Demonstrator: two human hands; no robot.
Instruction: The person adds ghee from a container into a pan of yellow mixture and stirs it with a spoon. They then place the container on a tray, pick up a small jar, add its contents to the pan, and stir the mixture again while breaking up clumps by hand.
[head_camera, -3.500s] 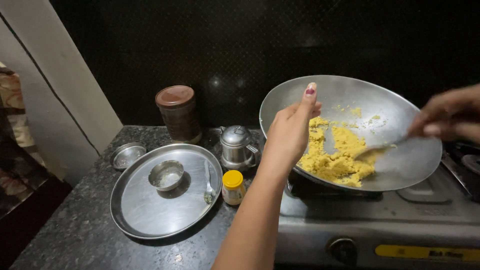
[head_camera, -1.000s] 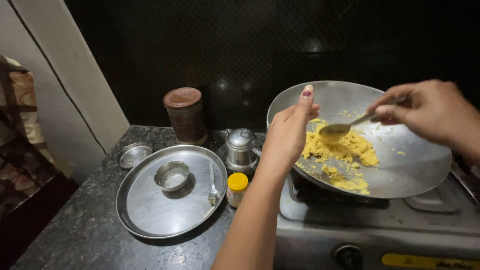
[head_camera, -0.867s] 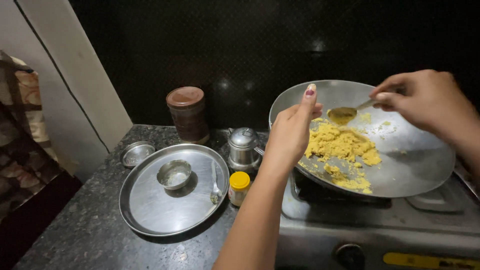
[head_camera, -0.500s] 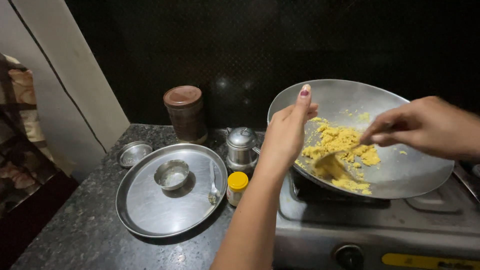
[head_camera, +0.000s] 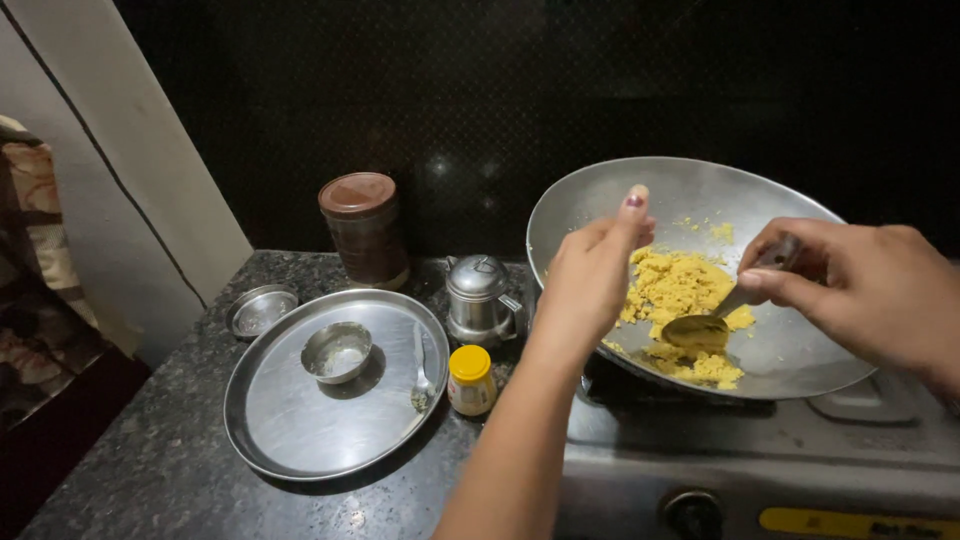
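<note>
1. Head view: the yellow crumbly mixture (head_camera: 680, 290) lies in the middle of the wide steel pan (head_camera: 600, 200), which sits tilted on the stove (head_camera: 760, 460).
2. The spoon (head_camera: 700, 328) has its bowl in the mixture; its handle runs up and to the right into my right hand (head_camera: 860, 290), which is clenched around it.
3. My left hand (head_camera: 590, 280) grips the near left rim of the pan, just left of the mixture.
4. My right hand is the one nearer to the mixture through the spoon.
5. Left on the table (head_camera: 150, 470) stand a small yellow-capped bottle (head_camera: 470, 380) and a steel plate (head_camera: 300, 430).
</note>
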